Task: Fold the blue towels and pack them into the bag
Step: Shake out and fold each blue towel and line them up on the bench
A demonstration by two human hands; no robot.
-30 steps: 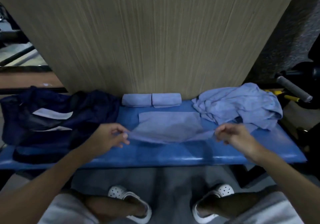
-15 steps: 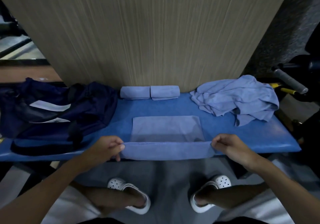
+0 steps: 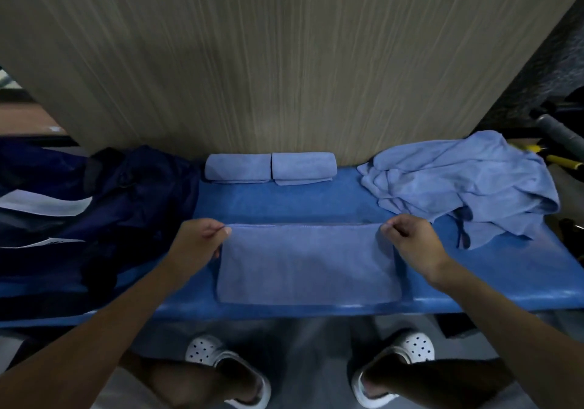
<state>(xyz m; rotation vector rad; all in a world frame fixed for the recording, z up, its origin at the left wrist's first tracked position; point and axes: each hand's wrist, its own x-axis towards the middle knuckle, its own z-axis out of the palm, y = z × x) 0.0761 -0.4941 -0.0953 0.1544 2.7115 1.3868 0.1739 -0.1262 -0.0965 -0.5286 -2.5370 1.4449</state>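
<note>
two changes since 1 s ago. (1) towel (image 3: 306,266): then held slack above the bench (image 3: 284,203) by its near corners; half a sec ago drawn back w/ its near edge drooping over the front lip. now that edge is carried over to the far edge, and the cloth lies flat as a doubled rectangle near the front of the bench, between the hands. (2) both hands have gone from the front lip to the far corners. reading: first half-fold is made, far edge straight, corners approx. matched. more folds prob. needed to reach the size of the folded pair (image 3: 240,168) at the back by the wall.

grip: left hand (image 3: 196,244) pinches the far-left corner btwn thumb and forefinger, other fingers curled. right hand (image 3: 410,244) does likewise at the far-right corner. whether each pinch takes both layers cannot be told.

task status: pile (image 3: 458,187) of unfolded towels lies at the bench's right end, apart from the hands. bag (image 3: 110,212) at the left end, beside the left hand. no towel seen in it. packing not begun.
</note>
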